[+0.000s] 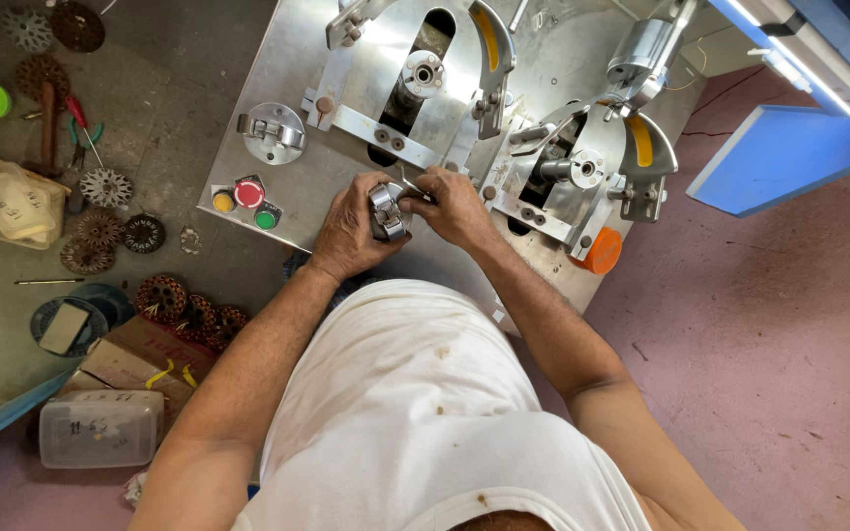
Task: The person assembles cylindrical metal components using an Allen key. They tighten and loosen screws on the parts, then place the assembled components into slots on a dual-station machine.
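Carefully: your left hand (346, 231) clamps the metal part (387, 210), right hand (455, 202) pinching its edge; a slip drops it.

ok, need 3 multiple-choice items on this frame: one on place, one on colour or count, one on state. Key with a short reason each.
1. Where is the small metal part?
A. Between both hands, over the steel plate
B. On the pink floor
C. In the plastic tub

2. What colours are the three round buttons on the steel plate?
A. Blue, white, black
B. Yellow, red, green
C. All orange

3. How does the left hand stand?
A. Flat on the floor
B. Closed around the part
C. Open, holding nothing

Key: 1 A, the part sits between the left hand and right hand. 2 B, the caps show those colours. 3 B, its fingers wrap the part.
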